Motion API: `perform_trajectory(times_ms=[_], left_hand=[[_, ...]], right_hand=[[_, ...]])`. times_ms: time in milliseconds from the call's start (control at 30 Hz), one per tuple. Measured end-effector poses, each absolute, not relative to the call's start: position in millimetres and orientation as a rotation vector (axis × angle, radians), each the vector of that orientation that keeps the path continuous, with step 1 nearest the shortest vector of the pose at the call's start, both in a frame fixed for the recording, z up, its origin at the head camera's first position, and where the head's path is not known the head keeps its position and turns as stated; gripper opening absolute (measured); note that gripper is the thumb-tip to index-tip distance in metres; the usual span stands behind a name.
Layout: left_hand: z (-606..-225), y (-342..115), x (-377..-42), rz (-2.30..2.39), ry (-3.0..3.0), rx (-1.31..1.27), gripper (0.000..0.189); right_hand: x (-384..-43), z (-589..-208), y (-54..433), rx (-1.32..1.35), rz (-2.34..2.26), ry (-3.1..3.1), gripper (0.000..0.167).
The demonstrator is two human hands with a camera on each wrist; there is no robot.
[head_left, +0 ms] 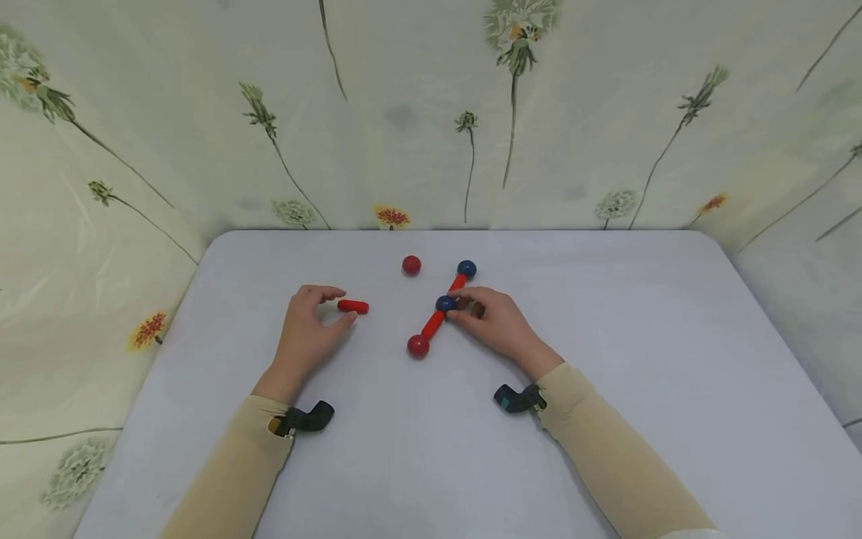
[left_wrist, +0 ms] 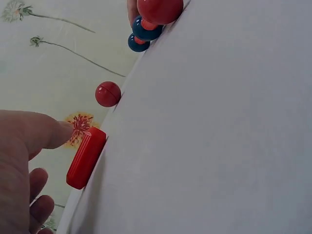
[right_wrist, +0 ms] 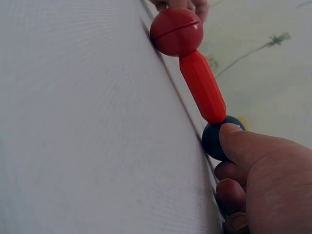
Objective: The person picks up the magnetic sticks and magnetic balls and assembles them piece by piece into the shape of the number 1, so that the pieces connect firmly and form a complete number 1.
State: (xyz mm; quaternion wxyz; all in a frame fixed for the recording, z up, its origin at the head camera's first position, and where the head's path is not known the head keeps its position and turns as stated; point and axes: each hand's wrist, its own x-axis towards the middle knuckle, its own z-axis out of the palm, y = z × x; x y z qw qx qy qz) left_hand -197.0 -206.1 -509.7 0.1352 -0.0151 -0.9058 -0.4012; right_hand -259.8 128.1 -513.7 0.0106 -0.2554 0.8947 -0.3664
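A chain of red rods and balls lies slantwise on the table: a red ball (head_left: 418,346) at the near end, a red rod (head_left: 433,324), a middle blue ball (head_left: 445,303), another red rod (head_left: 458,283) and a far blue ball (head_left: 467,269). My right hand (head_left: 494,318) pinches the middle blue ball between thumb and fingers. To the left, a loose red rod (head_left: 353,306) lies between the spread thumb and forefinger of my left hand (head_left: 313,326). In the left wrist view, a gap shows between the near digit and this rod (left_wrist: 86,158).
A single red ball (head_left: 411,265) rests behind the chain, toward the table's far edge. The white table (head_left: 417,457) meets a flower-printed curtain (head_left: 404,135) at the back and sides. Each wrist wears a dark camera mount (head_left: 311,417).
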Motion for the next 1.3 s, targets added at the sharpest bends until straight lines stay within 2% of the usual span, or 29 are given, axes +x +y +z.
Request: perform_trajectory(times_ms=[533, 1300], left_hand=[[-512.3, -212.0, -201.4, -1.052, -2.742, -0.137, 0.045], [-518.2, -210.7, -202.0, -0.908, -2.771, -0.204, 0.037]], right_hand=[[-260.1, -511.5, 127.0, -0.789, -1.151, 2.796, 0.037], [-260.1, -514.3, 128.0, -0.796, -1.153, 2.792, 0.037]])
